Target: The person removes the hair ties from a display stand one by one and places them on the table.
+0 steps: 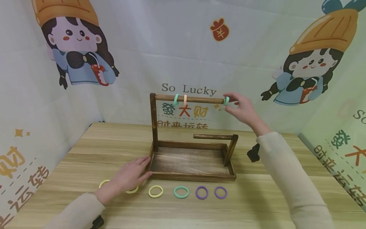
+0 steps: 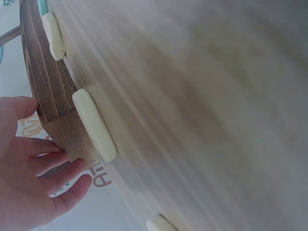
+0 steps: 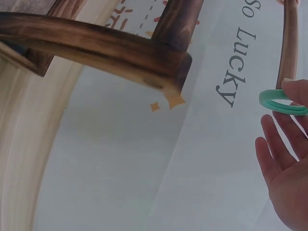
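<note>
A dark wooden rack [image 1: 193, 176] with a tray base stands on the table, its tall post carrying a long upper rod [image 1: 203, 100]. On that rod hang a green ring [image 1: 176, 100] and a peach ring [image 1: 185, 100]. At the rod's free right end my right hand [image 1: 243, 108] pinches another green ring [image 3: 276, 102] between thumb and fingers; the rod's tip appears to meet it. My left hand [image 1: 130, 175] rests against the tray's left end, its fingers extended along the wood, as the left wrist view also shows [image 2: 43, 178].
In front of the tray lie a yellow ring [image 1: 155, 191], a green ring [image 1: 181, 192] and two purple rings [image 1: 201, 192]. More yellow rings [image 1: 132, 190] lie partly under the left arm. A shorter rod [image 1: 213, 136] juts leftward from the rack's right post. Printed cloth [image 1: 137, 47] hangs behind.
</note>
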`<state>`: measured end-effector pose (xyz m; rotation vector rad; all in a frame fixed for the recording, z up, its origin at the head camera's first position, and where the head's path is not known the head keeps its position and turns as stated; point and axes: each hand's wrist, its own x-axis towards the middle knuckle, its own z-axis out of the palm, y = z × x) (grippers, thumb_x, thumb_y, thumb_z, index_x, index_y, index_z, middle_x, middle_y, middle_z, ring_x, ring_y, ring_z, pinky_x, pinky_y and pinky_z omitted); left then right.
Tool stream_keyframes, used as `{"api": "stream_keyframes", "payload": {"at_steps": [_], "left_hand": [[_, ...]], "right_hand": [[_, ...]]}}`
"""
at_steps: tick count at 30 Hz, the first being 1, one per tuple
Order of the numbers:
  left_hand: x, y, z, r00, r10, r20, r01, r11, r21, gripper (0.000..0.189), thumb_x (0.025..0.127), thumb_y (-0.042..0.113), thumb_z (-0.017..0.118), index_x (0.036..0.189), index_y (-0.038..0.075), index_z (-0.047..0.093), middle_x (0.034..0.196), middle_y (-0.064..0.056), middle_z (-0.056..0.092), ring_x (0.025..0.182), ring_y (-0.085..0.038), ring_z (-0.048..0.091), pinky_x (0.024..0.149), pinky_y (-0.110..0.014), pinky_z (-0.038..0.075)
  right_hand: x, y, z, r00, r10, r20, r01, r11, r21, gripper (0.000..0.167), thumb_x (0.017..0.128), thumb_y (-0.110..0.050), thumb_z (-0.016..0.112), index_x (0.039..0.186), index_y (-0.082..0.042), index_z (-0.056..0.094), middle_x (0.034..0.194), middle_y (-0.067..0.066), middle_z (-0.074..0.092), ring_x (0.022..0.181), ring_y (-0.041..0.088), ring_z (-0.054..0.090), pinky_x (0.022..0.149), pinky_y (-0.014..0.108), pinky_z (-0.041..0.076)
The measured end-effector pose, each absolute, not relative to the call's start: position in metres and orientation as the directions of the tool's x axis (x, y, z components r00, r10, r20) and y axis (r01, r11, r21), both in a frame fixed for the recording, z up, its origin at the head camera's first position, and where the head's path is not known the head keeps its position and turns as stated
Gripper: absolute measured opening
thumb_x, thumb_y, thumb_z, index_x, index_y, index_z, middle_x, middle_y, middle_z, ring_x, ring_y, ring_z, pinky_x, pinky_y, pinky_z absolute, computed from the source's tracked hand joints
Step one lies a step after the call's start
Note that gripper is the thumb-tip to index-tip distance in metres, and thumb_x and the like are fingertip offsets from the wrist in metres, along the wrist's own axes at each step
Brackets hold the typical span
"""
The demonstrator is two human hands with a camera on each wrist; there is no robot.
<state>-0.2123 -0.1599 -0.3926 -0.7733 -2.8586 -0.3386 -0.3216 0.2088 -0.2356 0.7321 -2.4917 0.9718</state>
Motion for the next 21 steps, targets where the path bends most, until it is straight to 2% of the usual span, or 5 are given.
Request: {"api": "stream_keyframes", "payload": {"at_steps": [5,12,21], "left_hand": [[-0.213,-0.16,-0.393,-0.853,0.476,0.215,0.514,0.839,0.182,0.054,0.089,0.03,0.053,0.125,-0.008,0.043,0.126,-0.023,0.042,0.111,-0.041,0.042,0.087,-0.053,0.035],[-0.213,-0.161,-0.394,-0.851,0.478,0.216,0.515,0.841,0.167,0.054,0.089,0.03,0.052,0.125,-0.008,0.043,0.126,-0.023,0.043,0.111,-0.04,0.042,0.086,-0.053,0.036],[-0.212,-0.16,-0.395,-0.849,0.476,0.227,0.514,0.844,0.152,0.054,0.088,0.03,0.053,0.124,-0.009,0.044,0.126,-0.023,0.043,0.11,-0.039,0.043,0.087,-0.051,0.036]], "right_hand": [[-0.315,0.216,-0.237,-0.806,-0.333,0.49,-0.582,0.598,-0.551,0.04,0.082,-0.002,0.057,0.12,0.005,0.048,0.114,0.022,0.051,0.102,0.035,0.051,0.085,0.044,0.041],[-0.311,0.225,-0.244,-0.804,-0.355,0.477,-0.591,0.565,-0.576,0.041,0.082,0.001,0.058,0.121,0.007,0.047,0.114,0.023,0.048,0.097,0.038,0.053,0.079,0.044,0.046],[-0.3,0.236,-0.249,-0.793,-0.396,0.463,-0.605,0.604,-0.519,0.043,0.083,0.001,0.057,0.123,0.005,0.045,0.114,0.022,0.046,0.095,0.037,0.054,0.079,0.042,0.046]]}}
